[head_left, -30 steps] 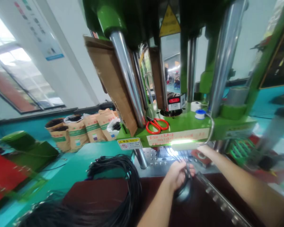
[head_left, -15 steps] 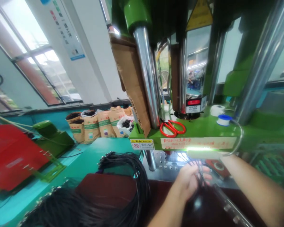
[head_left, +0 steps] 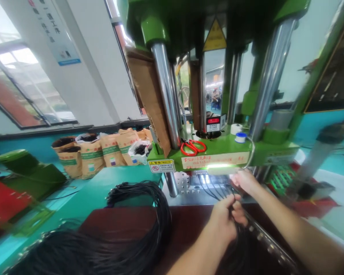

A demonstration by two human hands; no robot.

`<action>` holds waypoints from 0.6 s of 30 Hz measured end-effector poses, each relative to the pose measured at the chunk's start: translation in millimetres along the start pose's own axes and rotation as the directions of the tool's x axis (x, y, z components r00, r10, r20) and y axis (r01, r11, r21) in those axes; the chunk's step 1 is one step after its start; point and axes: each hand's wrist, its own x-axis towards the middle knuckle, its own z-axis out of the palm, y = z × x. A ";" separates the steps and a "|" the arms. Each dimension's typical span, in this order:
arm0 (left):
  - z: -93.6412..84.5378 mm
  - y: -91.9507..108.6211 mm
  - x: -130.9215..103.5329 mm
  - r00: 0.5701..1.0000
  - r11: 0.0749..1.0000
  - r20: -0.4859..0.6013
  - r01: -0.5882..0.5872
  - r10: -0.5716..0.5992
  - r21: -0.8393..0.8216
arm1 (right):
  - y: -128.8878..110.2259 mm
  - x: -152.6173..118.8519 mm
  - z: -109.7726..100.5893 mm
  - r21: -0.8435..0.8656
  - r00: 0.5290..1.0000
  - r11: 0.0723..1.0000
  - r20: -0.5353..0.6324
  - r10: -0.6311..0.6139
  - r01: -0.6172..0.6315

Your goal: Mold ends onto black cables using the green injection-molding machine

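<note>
My left hand [head_left: 226, 215] is closed around several thin black cables [head_left: 213, 191]. From it the cables fan out over the steel plate [head_left: 186, 187] under the green press [head_left: 172, 156], and their other part hangs dark below the fist. My right hand [head_left: 244, 181] is just beyond, at the press opening beneath the lit tube [head_left: 222, 170]. Its fingers are drawn together; what they grip is too blurred to tell. A metal bar with studs [head_left: 263, 238] slants under my right forearm. To the left lies a large looped bundle of black cables [head_left: 160, 214].
Red-handled scissors [head_left: 193, 147] and a blue-rimmed tape spool [head_left: 241, 137] lie on the press ledge. Cardboard [head_left: 149, 91] leans against the left steel column [head_left: 166, 91]. Paper sacks [head_left: 92, 156] stand by the wall. A dark red board [head_left: 117, 225] lies among the cables.
The view has swung right. My left hand, more open before, has closed on the cables. My right hand, hidden behind the press edge before, now shows beside the left one.
</note>
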 end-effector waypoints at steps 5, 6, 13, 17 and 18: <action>-5.9 -30.3 -41.7 0.996 0.999 0.075 0.047 -0.047 0.011 | -9.4 -21.1 -11.2 0.094 0.991 0.995 -0.125 0.041 -0.029; -9.1 -39.5 -51.6 0.993 0.997 0.101 0.059 -0.064 0.044 | -11.0 -25.8 -12.3 0.110 0.988 0.993 -0.144 0.051 -0.035; -19.4 -60.2 -119.7 0.963 0.974 0.269 -0.043 -0.019 0.223 | -24.0 -63.4 -28.4 0.136 0.979 0.988 -0.177 0.100 -0.076; -1.7 18.6 -164.9 0.894 0.898 0.238 -0.418 0.380 0.135 | -26.5 -87.4 -56.3 0.090 0.968 0.983 -0.184 0.172 -0.158; 2.2 47.8 -175.8 0.802 0.802 0.208 -0.588 0.560 0.108 | -25.3 -93.3 -63.9 0.081 0.962 0.981 -0.198 0.189 -0.176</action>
